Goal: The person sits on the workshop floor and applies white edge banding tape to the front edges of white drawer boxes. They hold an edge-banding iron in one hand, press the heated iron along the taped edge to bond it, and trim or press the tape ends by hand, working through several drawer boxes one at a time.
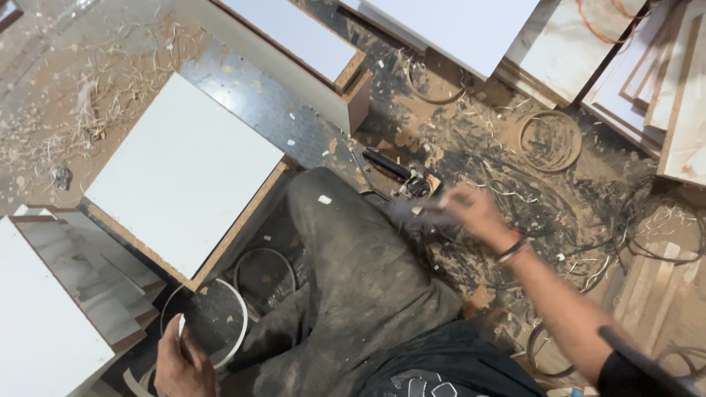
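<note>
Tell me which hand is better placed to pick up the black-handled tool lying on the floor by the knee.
Right. The right hand is stretched out just beside the black-handled tool, though motion-blurred. The left hand is low on the other side, holding a loop of white edge banding.

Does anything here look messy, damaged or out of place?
Yes. Sawdust and curly shavings cover the floor, and loose edge-banding coils lie scattered. The left hand holds a white edge-banding strip; the right hand is blurred.

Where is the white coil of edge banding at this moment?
In the head view, lower left: the white edge-banding coil is held by the left hand, beside the white panel.
</note>
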